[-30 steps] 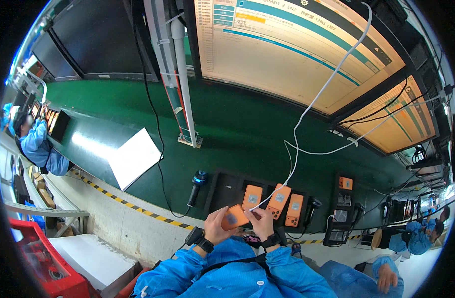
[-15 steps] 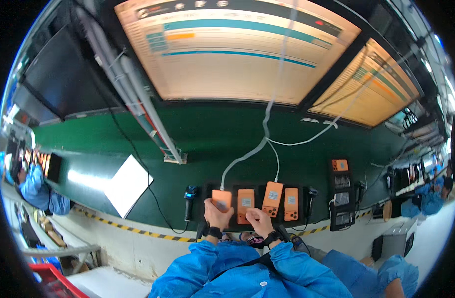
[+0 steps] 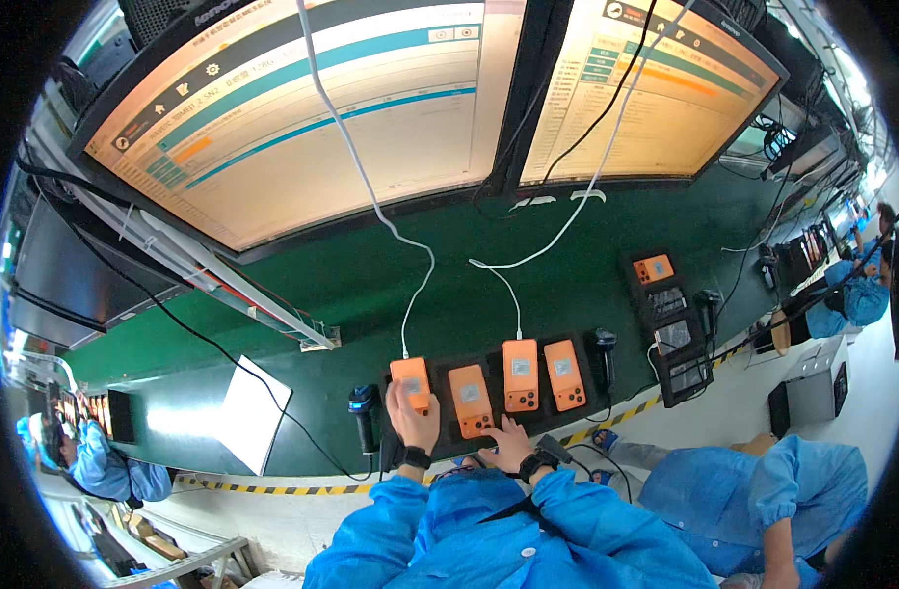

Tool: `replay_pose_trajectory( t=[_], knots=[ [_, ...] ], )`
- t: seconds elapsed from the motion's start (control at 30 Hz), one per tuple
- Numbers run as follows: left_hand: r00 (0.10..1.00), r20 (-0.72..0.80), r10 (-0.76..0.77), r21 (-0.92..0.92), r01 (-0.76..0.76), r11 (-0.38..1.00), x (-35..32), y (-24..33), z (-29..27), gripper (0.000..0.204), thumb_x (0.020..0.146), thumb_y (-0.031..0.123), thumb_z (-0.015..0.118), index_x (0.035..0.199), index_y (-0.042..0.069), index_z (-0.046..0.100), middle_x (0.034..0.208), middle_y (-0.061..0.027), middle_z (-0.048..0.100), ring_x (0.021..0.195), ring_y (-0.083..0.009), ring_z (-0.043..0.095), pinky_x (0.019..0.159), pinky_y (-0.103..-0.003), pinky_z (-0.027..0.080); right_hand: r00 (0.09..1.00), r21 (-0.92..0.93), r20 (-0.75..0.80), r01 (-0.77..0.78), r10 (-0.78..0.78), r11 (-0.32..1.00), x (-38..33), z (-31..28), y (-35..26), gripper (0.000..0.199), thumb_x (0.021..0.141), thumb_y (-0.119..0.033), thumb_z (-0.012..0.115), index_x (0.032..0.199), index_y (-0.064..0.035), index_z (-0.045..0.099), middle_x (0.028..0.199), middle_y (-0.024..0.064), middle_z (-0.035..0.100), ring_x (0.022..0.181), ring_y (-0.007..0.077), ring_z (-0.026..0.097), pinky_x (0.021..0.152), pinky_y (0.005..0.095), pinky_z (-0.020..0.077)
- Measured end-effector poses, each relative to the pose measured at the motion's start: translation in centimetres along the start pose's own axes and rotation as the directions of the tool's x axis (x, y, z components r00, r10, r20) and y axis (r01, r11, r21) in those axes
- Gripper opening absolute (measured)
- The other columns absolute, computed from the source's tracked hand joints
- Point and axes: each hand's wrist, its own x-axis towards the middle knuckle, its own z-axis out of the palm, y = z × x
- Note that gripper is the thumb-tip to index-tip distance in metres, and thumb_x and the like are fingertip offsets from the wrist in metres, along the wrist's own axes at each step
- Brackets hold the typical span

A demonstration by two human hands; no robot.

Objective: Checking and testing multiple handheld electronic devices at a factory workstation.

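My left hand [image 3: 415, 424] is closed around the lower part of an orange phone [image 3: 409, 376], its fingers along the phone's left edge. A white cable [image 3: 406, 332] runs into the top of this phone. My right hand [image 3: 511, 448] is nearest the lower edge of a second orange phone [image 3: 469, 395]; its fingers are partly spread and hold nothing visible. Further right lie a third orange phone [image 3: 520, 378], with its own white cable [image 3: 514, 309], and a fourth orange phone [image 3: 564, 378]. All of them lie back side up, camera bumps toward me.
Black handheld scanners stand either side of the phones, left [image 3: 362, 407] and right [image 3: 606, 353]. A dark tray [image 3: 671, 314] sits further right on the green table [image 3: 371, 304], white paper [image 3: 256, 412] at left. Monitors [image 3: 302, 167] rise behind. Another person's blue sleeve [image 3: 798, 491] is at right.
The view has shifted and tilted. My right hand's fingers have spread from a closer bunch and sit by the second phone's lower edge. My left hand stays on the first phone.
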Motion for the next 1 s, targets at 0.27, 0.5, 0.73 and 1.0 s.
replay_pose_trajectory(
  t=[0.27,0.5,0.73,1.0],
  knots=[
    [0.705,0.689,-0.170,0.280,-0.042,0.959,-6.5,-0.3,-4.3,0.088,0.067,0.037,0.071,0.141,0.013,0.030,0.149,-0.0241,0.011,0.137,-0.0412,0.013,0.097,-0.063,0.029,0.996,0.018,0.064,0.054,-0.055,0.998,0.5,0.2,0.7,0.058,0.077,-0.049,0.062,0.124,-0.0147,0.055,0.140,0.0357,0.022,0.131,0.0514,0.020,0.104,0.0612,0.0189],
    [0.691,0.702,-0.172,0.338,-0.111,0.935,-7.5,-1.1,-2.7,0.095,0.064,0.044,0.072,0.142,0.011,0.027,0.146,-0.0321,0.003,0.134,-0.0515,0.006,0.092,-0.070,0.025,0.995,0.019,0.034,0.092,-0.093,0.996,0.2,0.8,1.4,0.057,0.080,-0.046,0.061,0.128,-0.0176,0.050,0.139,0.0348,0.023,0.130,0.0516,0.019,0.105,0.0616,0.0154],
    [0.672,0.724,-0.154,0.351,-0.166,0.922,-7.6,-2.2,-2.3,0.096,0.061,0.050,0.072,0.140,0.012,0.032,0.145,-0.0336,0.004,0.133,-0.0534,0.009,0.089,-0.071,0.028,0.988,0.006,0.047,0.148,-0.148,0.989,0.4,1.4,2.3,0.065,0.081,-0.055,0.057,0.131,-0.0149,0.046,0.140,0.0331,0.023,0.132,0.0488,0.016,0.104,0.0606,0.0159],
    [0.593,0.787,-0.173,0.332,-0.171,0.928,-7.3,-3.1,-1.9,0.068,0.062,0.050,0.070,0.115,0.010,0.055,0.145,-0.0344,-0.002,0.132,-0.0562,0.005,0.088,-0.073,0.027,0.989,-0.005,0.098,0.113,-0.112,0.994,0.6,1.5,2.4,0.060,0.084,-0.049,0.056,0.134,-0.0200,0.042,0.139,0.0341,0.024,0.130,0.0505,0.021,0.106,0.0569,0.0174]
  ],
)
